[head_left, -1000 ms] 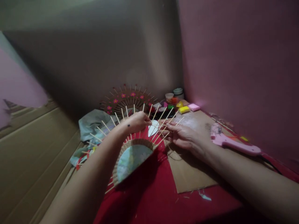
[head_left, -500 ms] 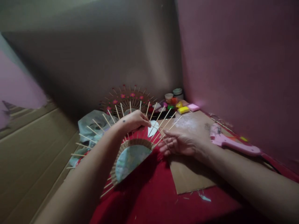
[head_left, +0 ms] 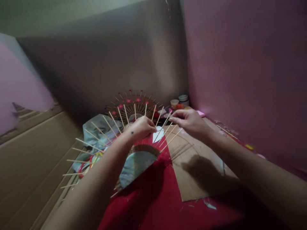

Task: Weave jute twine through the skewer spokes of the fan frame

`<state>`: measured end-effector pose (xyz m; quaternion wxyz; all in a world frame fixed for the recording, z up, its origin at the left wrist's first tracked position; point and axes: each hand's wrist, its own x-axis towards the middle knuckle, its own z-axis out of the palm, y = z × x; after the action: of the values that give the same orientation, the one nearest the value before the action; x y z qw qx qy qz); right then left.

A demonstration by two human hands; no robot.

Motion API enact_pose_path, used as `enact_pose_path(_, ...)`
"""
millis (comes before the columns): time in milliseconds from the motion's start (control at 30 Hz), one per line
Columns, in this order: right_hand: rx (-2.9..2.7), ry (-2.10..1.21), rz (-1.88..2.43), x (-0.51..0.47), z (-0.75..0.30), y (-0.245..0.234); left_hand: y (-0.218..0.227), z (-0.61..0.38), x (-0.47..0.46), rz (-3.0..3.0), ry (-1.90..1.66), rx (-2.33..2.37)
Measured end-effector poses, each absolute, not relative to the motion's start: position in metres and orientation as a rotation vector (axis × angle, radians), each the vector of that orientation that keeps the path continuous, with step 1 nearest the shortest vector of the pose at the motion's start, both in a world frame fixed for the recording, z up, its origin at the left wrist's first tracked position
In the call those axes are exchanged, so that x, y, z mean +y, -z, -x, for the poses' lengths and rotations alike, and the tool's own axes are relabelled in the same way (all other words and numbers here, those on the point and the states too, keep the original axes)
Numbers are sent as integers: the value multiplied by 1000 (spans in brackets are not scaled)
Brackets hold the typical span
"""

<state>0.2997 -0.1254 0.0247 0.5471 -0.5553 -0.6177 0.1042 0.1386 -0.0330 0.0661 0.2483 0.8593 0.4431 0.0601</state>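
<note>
A half-round piece with a pale patterned centre (head_left: 139, 164) and a woven rim (head_left: 147, 148) lies on the red cloth (head_left: 148, 204), and thin wooden sticks (head_left: 134, 111) fan out from it. My left hand (head_left: 145, 126) reaches across the sticks, thumb and finger pinched on what looks like a thin cord, close to a white teardrop-shaped piece (head_left: 158, 134). Higher and to the right, my right hand (head_left: 188, 121) is closed in a pinch at the upper end of a stick; what lies between its fingertips is too small to make out.
Behind stands another stick fan (head_left: 128, 100) with pink flowers. A cup (head_left: 174, 103) and a lidded jar (head_left: 183, 98) sit in the back corner. Flat cardboard (head_left: 187, 188) lies under my right arm. A large cardboard sheet (head_left: 35, 159) borders the left; walls rise behind and right.
My right hand has risen from beside the woven rim to the stick tips, and its loose fingers have drawn into a pinch. My left hand has shifted only slightly.
</note>
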Motion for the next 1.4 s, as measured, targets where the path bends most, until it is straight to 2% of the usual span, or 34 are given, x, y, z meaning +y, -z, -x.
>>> enact_pose_path(267, -1379, -158, 1431, -82, -330, -32, -67, -139, -46, -2473, -195, 1221)
enact_pose_path(467, -1320, -96, 1674, -73, -338, -33, -66, -137, -49, -2569, -199, 1198)
enact_pose_path(567, -1308, -69, 1729, -81, -336, -35, -66, -138, -50, -2596, -200, 1228)
enact_pose_path(633, -1303, 68, 1727, -95, -330, -37, -66, -138, -49, -2592, -207, 1238)
enact_pose_path(700, -1319, 212, 1668, -112, -322, -37, -64, -137, -47, -2567, -221, 1241)
enact_pose_path(800, -1382, 235, 1571, -140, -311, -30, -63, -137, -45, -2529, -248, 1253)
enact_pose_path(900, -1538, -48, 1573, -159, -307, -16, -64, -135, -44, -2493, -273, 1270)
enact_pose_path(1000, -1644, -551, 1489, -168, -307, -3, -67, -134, -43, -2434, -259, 1278)
enact_pose_path(1133, -1391, -1142, 1315, -168, -304, 5, -71, -133, -46, -2431, -225, 1293)
enact_pose_path(1300, -1177, -1471, 1038, -156, -293, 1, -72, -133, -52, -2599, -270, 1299)
enact_pose_path(1400, -1102, -1463, 997, -146, -285, -1, -68, -133, -53, -2675, -279, 1276)
